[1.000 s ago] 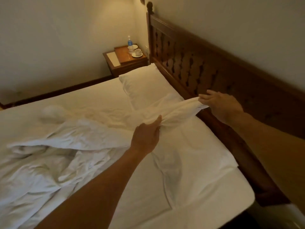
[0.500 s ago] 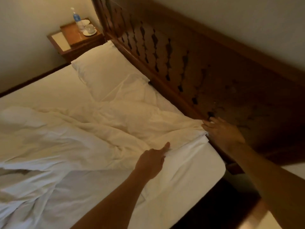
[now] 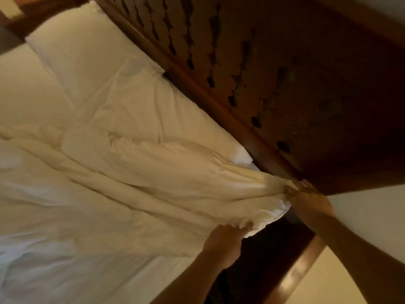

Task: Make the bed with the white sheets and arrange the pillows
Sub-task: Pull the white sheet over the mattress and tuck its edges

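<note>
**Sheet gathered at the head corner**

Gripping the sheet (image 3: pixel 153 172) with both hands at the near head corner of the bed (image 3: pixel 26 91), right against the headboard (image 3: pixel 285 73). Pinching the side hem with the left hand (image 3: pixel 221 242), fingers curled into the fold. Clutching the bunched corner with the right hand (image 3: pixel 306 200), close to the left. Trailing from there in loose ridges across the bed and over most of the near pillow (image 3: pixel 241 157). Leaving the far pillow (image 3: pixel 72 51) bare at the far head corner.

Likely light, limp and a little slippery. Apt to sag wherever unsupported and to drag wrinkles when pulled from one point. Best held along the hem, hands spread well apart, not by the bunch. Judged early in the task, with spreading, smoothing and pillow arranging not yet done
</note>
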`<control>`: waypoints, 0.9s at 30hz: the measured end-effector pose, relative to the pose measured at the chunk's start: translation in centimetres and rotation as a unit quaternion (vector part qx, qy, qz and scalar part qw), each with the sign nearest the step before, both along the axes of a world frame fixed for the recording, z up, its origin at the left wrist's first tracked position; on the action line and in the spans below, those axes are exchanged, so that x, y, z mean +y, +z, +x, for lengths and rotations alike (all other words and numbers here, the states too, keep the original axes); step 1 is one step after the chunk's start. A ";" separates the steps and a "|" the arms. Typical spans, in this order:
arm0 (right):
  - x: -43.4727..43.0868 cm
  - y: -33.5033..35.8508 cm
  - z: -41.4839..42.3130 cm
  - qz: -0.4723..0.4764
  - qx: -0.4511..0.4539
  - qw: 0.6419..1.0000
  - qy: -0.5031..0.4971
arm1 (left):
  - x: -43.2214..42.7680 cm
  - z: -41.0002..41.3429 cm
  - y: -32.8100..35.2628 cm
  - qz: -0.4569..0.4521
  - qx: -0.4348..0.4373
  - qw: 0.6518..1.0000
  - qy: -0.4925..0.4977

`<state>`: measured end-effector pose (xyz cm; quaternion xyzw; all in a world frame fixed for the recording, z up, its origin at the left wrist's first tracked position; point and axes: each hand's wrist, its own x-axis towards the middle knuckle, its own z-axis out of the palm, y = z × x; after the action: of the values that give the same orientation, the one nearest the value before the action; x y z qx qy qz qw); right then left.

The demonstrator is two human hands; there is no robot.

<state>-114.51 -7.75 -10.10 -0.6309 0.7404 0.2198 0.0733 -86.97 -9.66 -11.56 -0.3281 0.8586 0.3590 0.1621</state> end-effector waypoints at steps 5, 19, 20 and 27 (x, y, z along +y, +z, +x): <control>0.2 -1.2 3.1 0.089 0.004 0.996 0.015 | -1.0 2.0 -0.4 -0.014 -0.049 0.999 -0.018; -16.4 -1.3 14.4 -0.121 -0.418 0.881 -0.187 | -22.3 9.3 3.9 -0.337 0.056 0.902 0.264; -17.1 -1.5 15.1 -0.115 -0.432 0.872 -0.201 | -23.3 9.7 3.8 -0.304 0.034 0.910 0.281; -19.4 -1.7 17.5 -0.029 -0.506 0.832 -0.225 | -25.1 12.5 3.1 -0.166 -0.074 0.958 0.221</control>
<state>-97.04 -27.12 -11.82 -0.4714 0.7277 -0.1746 0.4667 -74.43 -34.79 -8.46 -0.5579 0.7977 0.2127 0.0850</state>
